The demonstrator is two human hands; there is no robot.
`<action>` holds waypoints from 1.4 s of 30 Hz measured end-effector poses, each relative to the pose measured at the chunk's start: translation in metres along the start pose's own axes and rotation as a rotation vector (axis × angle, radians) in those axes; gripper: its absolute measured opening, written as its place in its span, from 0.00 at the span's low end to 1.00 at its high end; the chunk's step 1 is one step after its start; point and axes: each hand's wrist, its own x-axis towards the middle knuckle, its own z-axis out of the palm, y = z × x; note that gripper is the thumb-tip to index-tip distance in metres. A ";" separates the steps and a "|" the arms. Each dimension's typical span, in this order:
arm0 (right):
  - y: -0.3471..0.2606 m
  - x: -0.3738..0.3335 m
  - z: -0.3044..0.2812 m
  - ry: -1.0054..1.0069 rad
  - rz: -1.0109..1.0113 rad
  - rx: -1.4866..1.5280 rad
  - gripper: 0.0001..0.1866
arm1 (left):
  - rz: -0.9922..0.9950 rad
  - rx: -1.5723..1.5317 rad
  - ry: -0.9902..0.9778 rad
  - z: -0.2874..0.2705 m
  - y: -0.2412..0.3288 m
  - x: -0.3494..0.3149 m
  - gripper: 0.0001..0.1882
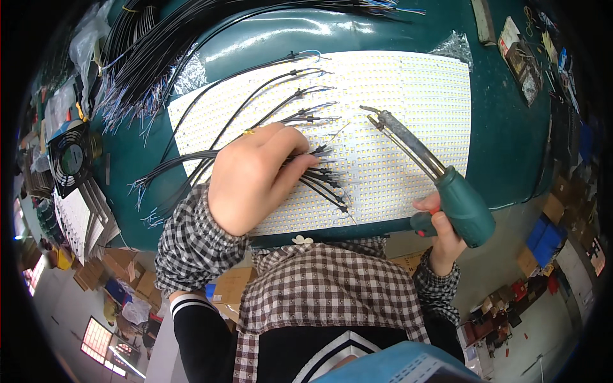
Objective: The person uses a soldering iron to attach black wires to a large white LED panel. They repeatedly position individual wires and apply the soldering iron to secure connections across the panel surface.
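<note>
Head view, work surface seen from above. A broad white rectangular panel set with rows of small yellow chips [408, 83] is laid on a dark green tabletop [511, 147]. Across the left and middle parts of the panel, several thin black-sheathed cables with fine coloured wire ends [198, 155] are spread, their dark connector-like collars lined up roughly along the middle.

Left hand [255, 169]: held above the left half of the panel, palm down, fingers curled; thumb and forefinger are brought together on the cables, one of which appears to be pinched near its collar. The exact contact is partly hidden by the fingers.

Right hand [447, 242]: wrapped around the grip of a green plastic pistol-shaped soldering tool with a dark metal barrel [465, 207], beyond the near right part of the panel. The tool is tilted, its tip pointed up and left over the panel, near the cable ends but apart from them. Contact between tip and panel cannot be determined.

Surroundings: a thick bundle of similar black cables [191, 32] is placed at the far left; a square black fan [70, 158] is stood at the left edge, near a stack of white sheets [80, 220].
</note>
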 end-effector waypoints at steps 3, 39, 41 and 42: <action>-0.007 -0.002 0.006 0.052 0.071 0.084 0.20 | -0.093 -0.041 0.014 0.003 0.009 0.007 0.09; -0.008 -0.008 0.007 0.048 0.118 0.166 0.28 | -0.011 -0.058 0.259 0.032 -0.005 0.034 0.05; -0.010 -0.007 0.010 0.040 0.135 0.167 0.29 | 0.009 -0.043 0.287 0.034 -0.008 0.035 0.05; -0.011 -0.007 0.011 0.042 0.142 0.162 0.29 | 0.018 -0.036 0.301 0.036 -0.009 0.034 0.06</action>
